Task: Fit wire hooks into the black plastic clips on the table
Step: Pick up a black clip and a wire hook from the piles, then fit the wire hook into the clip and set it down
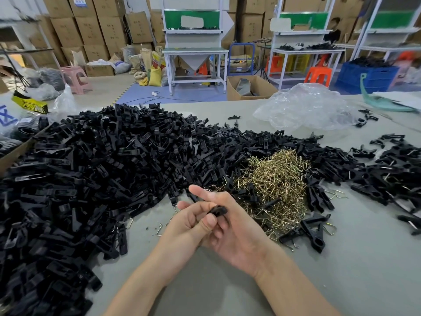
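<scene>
Over table (227, 281), left hand (186, 224) pinches clip (217, 210); crate (366, 78) holds blk parts (369, 62).

1. Back wall: hidden behind stacked cardboard boxes (91, 30), brown, piled to the top of the frame.
2. White-framed workbench (196, 50), centre back, with a green panel (193, 19) on its upper shelf. A second workbench (305, 51) of the same build stands to its right.
3. Floor (109, 87): pale grey. A blue-violet mat (145, 92) lies in front of the centre bench.
4. Filled sacks (145, 62) heaped left of the centre bench.
5. Pink stool (75, 76) at left. Orange stool (319, 74) and blue crate (369, 76) at right.
6. Open carton (250, 87) on the floor, just beyond the table (227, 281), whose top is grey.
7. Light: even, shadows soft.
</scene>
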